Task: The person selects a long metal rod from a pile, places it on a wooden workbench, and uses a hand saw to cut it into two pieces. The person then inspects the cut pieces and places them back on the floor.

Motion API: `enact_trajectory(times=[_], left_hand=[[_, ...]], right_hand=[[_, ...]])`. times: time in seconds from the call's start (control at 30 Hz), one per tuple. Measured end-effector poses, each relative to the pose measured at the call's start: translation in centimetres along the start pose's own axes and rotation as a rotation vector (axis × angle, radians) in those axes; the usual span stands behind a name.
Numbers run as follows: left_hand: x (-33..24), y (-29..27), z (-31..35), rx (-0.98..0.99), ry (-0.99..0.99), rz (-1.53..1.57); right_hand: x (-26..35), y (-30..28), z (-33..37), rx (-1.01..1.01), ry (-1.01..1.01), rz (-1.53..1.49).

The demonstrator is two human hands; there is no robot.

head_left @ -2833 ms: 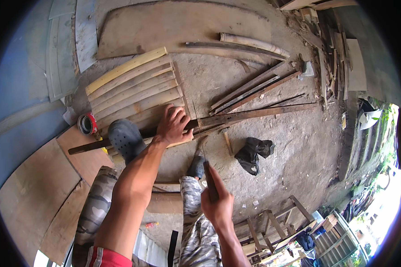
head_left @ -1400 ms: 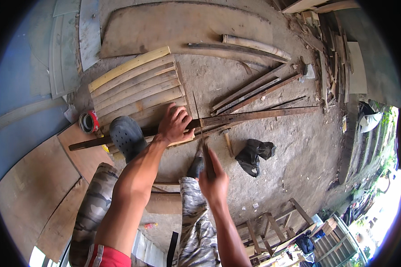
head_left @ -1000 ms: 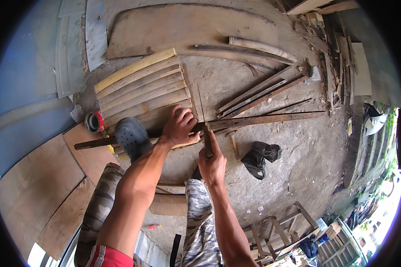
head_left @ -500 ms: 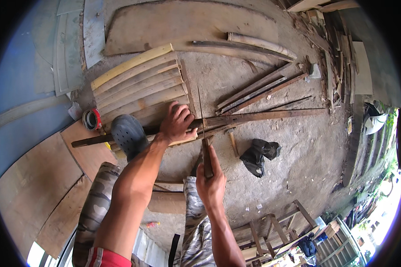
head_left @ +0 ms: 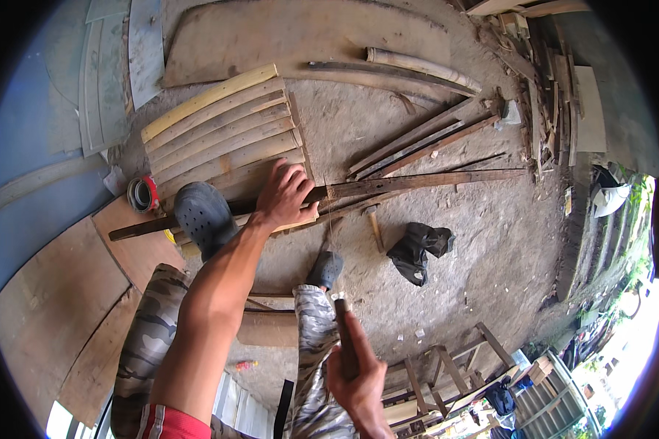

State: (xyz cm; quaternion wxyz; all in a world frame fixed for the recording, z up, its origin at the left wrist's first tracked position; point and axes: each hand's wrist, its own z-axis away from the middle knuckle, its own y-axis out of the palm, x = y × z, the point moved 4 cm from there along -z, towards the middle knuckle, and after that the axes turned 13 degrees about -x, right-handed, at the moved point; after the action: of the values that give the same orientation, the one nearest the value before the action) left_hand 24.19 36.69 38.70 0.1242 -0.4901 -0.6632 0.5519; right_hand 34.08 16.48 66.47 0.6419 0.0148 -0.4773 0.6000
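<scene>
A long dark wooden beam (head_left: pixel 432 179) lies crosswise, its left part along the near side of a slatted wooden panel (head_left: pixel 216 135). My left hand (head_left: pixel 284 197) grips the beam from above, fingers curled over it and thumb toward me. Low in the view, my right hand (head_left: pixel 360 377) is closed around the wooden handle of a handsaw (head_left: pixel 349 338). The saw's thin blade is seen nearly edge-on, pointing away from me toward the beam just right of my left hand. My left foot, in a dark clog (head_left: pixel 203 216), presses on the beam.
My other clog (head_left: pixel 325 269) stands on the ground. A hammer (head_left: pixel 375 227) and a black plastic bag (head_left: pixel 417 250) lie right of the saw. Loose wood strips (head_left: pixel 417 146) and a bamboo pole (head_left: pixel 421 69) lie farther off. A red-rimmed can (head_left: pixel 143 194) sits left.
My right hand has drawn the saw back toward me, down in the view. My left hand keeps its hold on the beam; the whole view has shifted slightly.
</scene>
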Motion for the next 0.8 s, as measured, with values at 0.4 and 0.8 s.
enact_trajectory(times=[0.4,0.8], left_hand=[[0.2,0.2,-0.5,-0.017,0.041,-0.018],[-1.3,-0.2,1.8,0.079,0.09,-0.014]], right_hand=[[-4.8,11.4,-14.2,-0.095,-0.02,-0.016],[-6.4,10.2,-11.7,-0.128,-0.105,-0.094]])
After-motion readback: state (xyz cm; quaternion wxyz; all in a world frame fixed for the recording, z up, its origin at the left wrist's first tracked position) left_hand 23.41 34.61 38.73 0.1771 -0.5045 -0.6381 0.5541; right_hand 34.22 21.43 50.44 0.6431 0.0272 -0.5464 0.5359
